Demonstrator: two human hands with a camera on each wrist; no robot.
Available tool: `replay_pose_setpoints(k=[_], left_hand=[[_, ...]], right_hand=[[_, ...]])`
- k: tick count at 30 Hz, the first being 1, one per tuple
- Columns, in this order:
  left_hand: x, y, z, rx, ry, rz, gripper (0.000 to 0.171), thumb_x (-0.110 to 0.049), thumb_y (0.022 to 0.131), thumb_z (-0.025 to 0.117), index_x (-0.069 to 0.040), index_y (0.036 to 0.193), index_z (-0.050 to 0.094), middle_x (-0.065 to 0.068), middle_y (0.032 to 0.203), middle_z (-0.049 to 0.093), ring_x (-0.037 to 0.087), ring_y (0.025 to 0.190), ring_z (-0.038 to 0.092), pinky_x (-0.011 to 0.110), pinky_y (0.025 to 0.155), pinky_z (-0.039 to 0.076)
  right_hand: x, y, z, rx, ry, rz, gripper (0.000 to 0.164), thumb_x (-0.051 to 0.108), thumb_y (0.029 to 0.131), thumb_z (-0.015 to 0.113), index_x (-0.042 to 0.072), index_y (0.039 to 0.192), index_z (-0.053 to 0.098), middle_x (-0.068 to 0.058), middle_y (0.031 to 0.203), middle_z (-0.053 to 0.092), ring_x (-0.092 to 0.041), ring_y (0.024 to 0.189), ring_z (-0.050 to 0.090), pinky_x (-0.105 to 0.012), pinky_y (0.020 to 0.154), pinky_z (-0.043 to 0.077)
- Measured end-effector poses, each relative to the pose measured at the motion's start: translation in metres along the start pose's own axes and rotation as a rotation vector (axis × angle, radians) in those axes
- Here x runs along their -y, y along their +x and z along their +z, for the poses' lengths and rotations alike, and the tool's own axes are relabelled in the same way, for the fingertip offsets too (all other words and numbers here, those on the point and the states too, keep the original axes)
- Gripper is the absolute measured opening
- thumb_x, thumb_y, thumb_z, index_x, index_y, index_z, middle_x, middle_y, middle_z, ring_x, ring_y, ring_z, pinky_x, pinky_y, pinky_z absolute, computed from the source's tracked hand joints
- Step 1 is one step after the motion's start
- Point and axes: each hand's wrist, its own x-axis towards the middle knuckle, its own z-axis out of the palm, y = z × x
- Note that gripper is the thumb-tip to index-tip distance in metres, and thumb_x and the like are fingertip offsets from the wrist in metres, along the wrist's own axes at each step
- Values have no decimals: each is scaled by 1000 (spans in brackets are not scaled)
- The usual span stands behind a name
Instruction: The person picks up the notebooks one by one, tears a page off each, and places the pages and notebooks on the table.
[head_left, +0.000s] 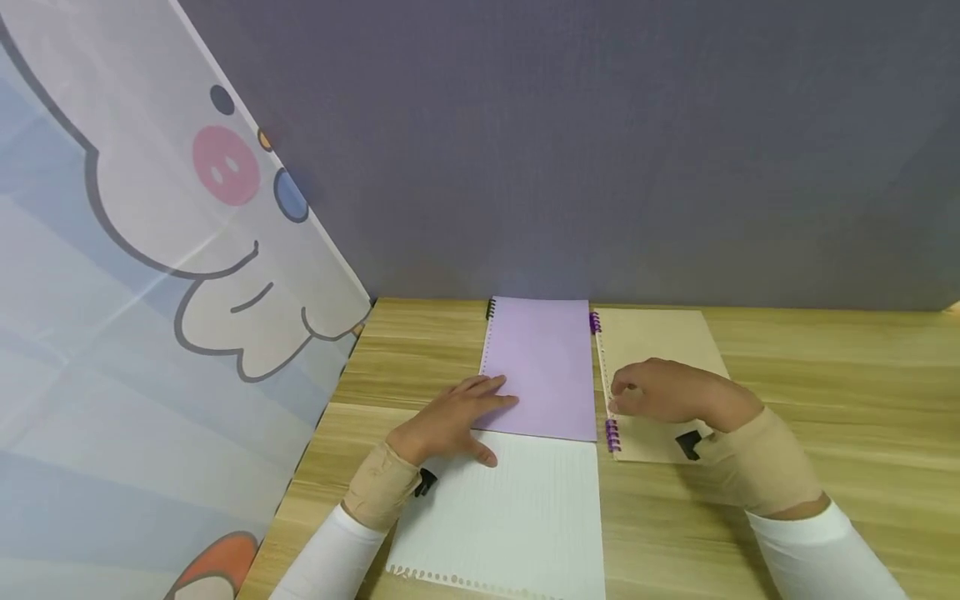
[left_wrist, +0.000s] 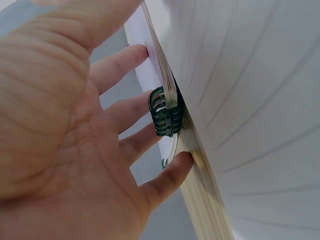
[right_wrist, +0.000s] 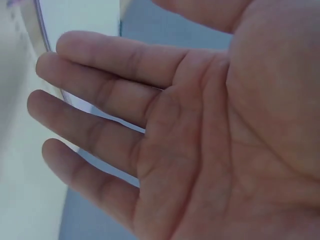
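A light purple notebook with dark rings lies at the back middle of the table. My left hand rests on its lower left part with the fingers spread. In the left wrist view, those fingers reach around a dark green ring binding. A white lined sheet with a torn perforated edge lies below, under the thumb. My right hand hovers over a cream notebook with purple rings, fingertips near its bound edge. In the right wrist view its fingers are nearly straight and hold nothing.
A wood-grain table extends to the right of the notebooks. Behind it stands a grey panel. On the left hangs a cartoon-printed cloth along the table's side. Black clips show at both wrists.
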Motion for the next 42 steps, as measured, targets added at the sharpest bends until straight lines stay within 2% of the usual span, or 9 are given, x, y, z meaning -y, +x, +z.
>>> replay_pose_setpoints(k=[4,8,12,17,20,25,31,35,42], left_hand=[[1,-1,-1,1,-9,-3,91,-56,62,70,-27,142,35,1,151,17,25,137,14,55,99,16],[3,-1,0,-4,-19,9,89,-55,64,69,-28,141,36,1,151,18,25,137,14,57,99,17],[4,-1,0,-15,-6,11,80,-54,71,67,-29,140,38,2,150,20,26,136,15,56,98,19],[-3,0,-3,-38,12,1,65,-53,79,61,-28,136,44,5,147,28,28,134,22,52,99,20],[-14,2,-8,-60,24,22,61,-51,82,59,-25,135,45,6,143,35,25,133,27,47,101,19],[-40,10,-16,-141,80,84,51,-48,86,55,-25,131,48,-1,134,45,16,127,35,39,101,23],[-75,36,-23,-225,138,151,39,-42,89,52,-24,124,53,-11,120,51,10,113,45,31,93,30],[-99,56,-22,-217,202,172,38,-42,88,53,-24,123,54,-11,116,53,9,105,48,27,87,32],[-135,90,-3,-150,287,179,38,-41,84,57,-29,120,56,-14,105,50,4,89,44,22,74,34]], right_hand=[[-10,-12,-13,-49,-30,24,40,51,89,49,19,112,57,2,113,56,-28,108,50,-43,84,38],[-23,-26,-18,-83,-9,63,51,56,88,46,15,118,54,-5,119,54,-33,113,48,-45,85,38],[-43,-38,-6,-159,-3,60,56,53,87,51,11,124,49,-10,128,48,-35,118,43,-46,90,35],[-67,-46,22,-241,-42,-2,61,43,81,63,9,129,46,-19,140,32,-43,126,26,-56,96,22],[-76,-50,36,-278,-110,0,67,46,80,64,11,133,42,-20,143,26,-47,127,21,-63,92,19],[-83,-50,49,-348,-194,-16,67,48,83,60,13,136,40,-17,144,27,-46,125,24,-65,87,24],[-87,-50,51,-367,-209,3,66,48,83,59,13,135,40,-16,143,28,-44,124,25,-65,85,25],[-88,-50,51,-380,-207,-2,66,51,82,59,14,135,41,-15,142,29,-44,123,27,-65,84,26],[-90,-46,53,-387,-202,-9,66,52,81,59,17,134,41,-12,143,29,-43,122,28,-65,83,27]])
